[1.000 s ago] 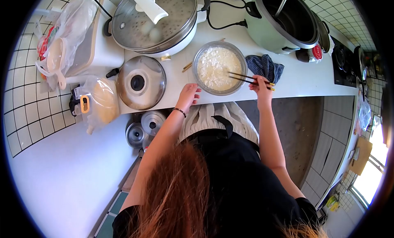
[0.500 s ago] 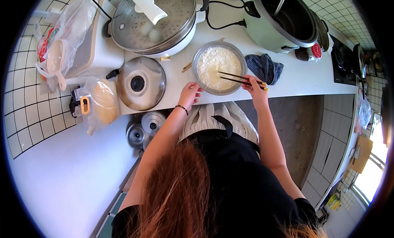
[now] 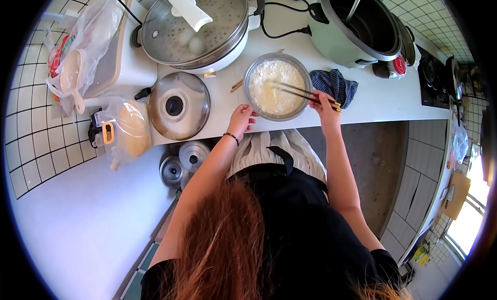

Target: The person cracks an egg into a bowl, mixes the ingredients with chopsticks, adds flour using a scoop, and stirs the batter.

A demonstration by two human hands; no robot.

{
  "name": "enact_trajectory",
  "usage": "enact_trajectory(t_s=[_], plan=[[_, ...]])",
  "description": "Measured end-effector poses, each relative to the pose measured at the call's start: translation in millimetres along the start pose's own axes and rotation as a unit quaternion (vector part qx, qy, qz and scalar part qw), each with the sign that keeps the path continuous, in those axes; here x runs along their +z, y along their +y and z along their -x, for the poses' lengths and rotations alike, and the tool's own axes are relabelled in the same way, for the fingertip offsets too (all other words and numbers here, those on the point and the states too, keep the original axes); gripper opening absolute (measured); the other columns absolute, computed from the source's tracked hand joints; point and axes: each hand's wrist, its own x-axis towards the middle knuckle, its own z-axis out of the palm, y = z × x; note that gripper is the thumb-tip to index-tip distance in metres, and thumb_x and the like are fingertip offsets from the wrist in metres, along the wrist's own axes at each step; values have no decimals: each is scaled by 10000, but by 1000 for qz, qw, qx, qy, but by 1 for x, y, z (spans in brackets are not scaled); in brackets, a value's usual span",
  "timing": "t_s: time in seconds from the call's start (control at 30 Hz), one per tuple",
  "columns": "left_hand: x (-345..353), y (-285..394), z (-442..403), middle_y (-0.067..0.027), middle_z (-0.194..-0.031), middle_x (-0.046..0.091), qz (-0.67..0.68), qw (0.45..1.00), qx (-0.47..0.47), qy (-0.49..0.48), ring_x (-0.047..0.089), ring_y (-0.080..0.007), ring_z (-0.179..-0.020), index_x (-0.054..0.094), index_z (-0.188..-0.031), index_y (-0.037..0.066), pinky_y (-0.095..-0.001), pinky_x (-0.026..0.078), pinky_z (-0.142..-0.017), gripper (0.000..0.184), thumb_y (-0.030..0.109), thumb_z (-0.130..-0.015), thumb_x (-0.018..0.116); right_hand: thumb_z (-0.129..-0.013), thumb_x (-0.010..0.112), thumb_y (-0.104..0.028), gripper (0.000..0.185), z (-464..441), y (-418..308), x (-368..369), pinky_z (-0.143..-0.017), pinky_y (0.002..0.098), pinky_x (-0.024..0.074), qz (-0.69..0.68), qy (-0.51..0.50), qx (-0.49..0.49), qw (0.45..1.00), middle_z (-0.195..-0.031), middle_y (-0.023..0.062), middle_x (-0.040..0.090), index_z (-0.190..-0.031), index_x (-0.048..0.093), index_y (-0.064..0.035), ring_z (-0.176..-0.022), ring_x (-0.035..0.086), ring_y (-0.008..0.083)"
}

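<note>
A metal bowl [image 3: 249, 99] near the counter's front edge holds white flour [image 3: 274, 80] with a wetter, yellowish patch. Dark chopsticks [image 3: 305, 93] with gold ends reach over the rim into the flour, their tips blurred. My right hand [image 3: 325, 107] is closed around their rear part, at the bowl's right side. My left hand [image 3: 242, 120] is at the bowl's lower left, its fingers curled against the rim; how firmly they hold it is hard to tell. Right of the bowl lies a crumpled blue striped cloth [image 3: 336, 87].
A steamer [image 3: 217, 50] with a glass lid stands at the back left, a round lid [image 3: 194, 116] before it. The pale green cooker [image 3: 331, 41] is at the back right, its cord [image 3: 282, 37] beside it. A bagged item [image 3: 132, 126] sits at the left edge.
The chopsticks moved left through the flour, then their tips shifted slightly up. My left hand came closer to the bowl's rim. The yellowish patch looks larger.
</note>
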Motion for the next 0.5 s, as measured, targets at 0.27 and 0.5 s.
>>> enact_trajectory(t_s=[0.27, 0.5], plan=[[0, -1, -1, -22, -856, 607, -5, 1000, 2, -3, 500, -71, -639, 492, -980, 116, -187, 357, -467, 145, 238, -903, 472, -906, 519, -203, 253, 2, -17, -16, -597, 234, 475, 7, 12, -39, 999, -786, 70, 601, -971, 614, 23, -644, 580, 135], [1, 0, 0, -22, -857, 607, -10, 1000, -3, 1, 496, -68, -637, 493, -983, 118, -185, 356, -467, 155, 251, -907, 470, -914, 494, -158, 198, -5, -22, -20, -572, 208, 444, 115, 38, -79, 990, -797, 38, 579, -992, 611, -19, -618, 539, 92]])
